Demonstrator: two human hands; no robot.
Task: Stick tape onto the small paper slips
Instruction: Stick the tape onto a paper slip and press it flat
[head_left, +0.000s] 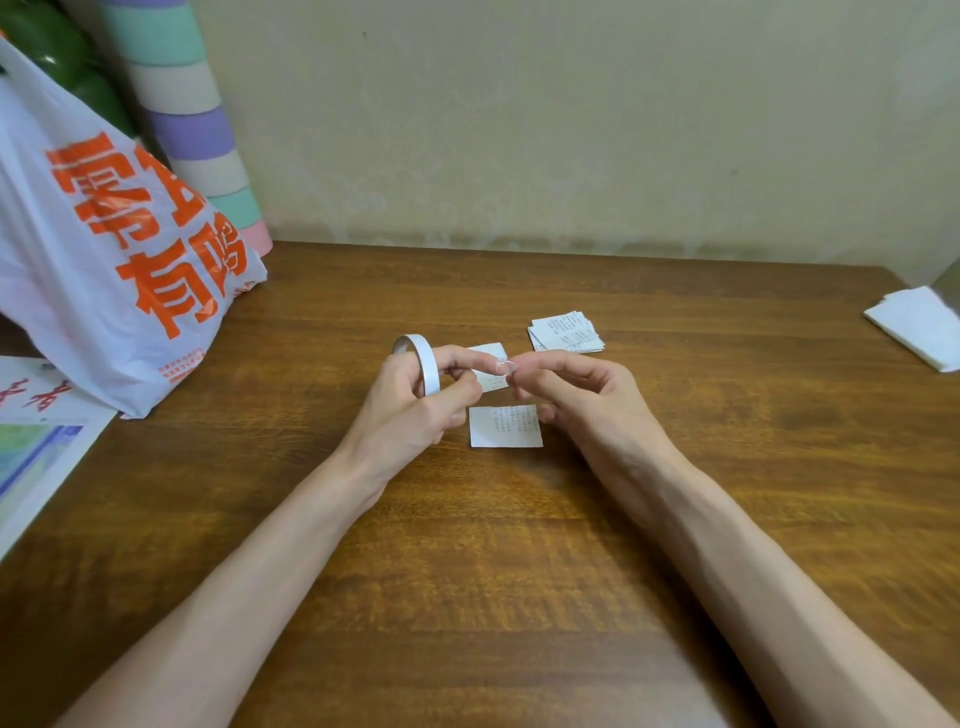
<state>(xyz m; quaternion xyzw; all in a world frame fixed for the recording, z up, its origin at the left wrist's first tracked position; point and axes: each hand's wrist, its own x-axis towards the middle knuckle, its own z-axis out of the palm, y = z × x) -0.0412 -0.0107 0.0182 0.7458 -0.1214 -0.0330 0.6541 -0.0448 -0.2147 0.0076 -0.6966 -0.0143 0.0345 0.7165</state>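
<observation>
Wooden tabletop (519, 597) set against a plain beige wall (571, 130) carries the work. Just above it, the left hand (415, 410) is curled round a thin white tape roll (423, 364), while the right hand (576, 395) pinches the tape end (506, 366) between thumb and forefinger. The tape looks light, limp and sticky, likely to curl onto itself, so it is best held by its very tip and kept taut. Directly beneath lies one printed paper slip (506, 427), flat on the wood, with a second slip (491, 383) partly hidden behind the fingers. Both look feather-light and apt to slide or lift with the tape unless pressed down by an edge. A stack of slips (566, 333) sits near, to the right and farther back. At the left stands a white plastic bag (104, 260) with orange lettering; its contents cannot be told. A striped roll (192, 119) rises behind it.
</observation>
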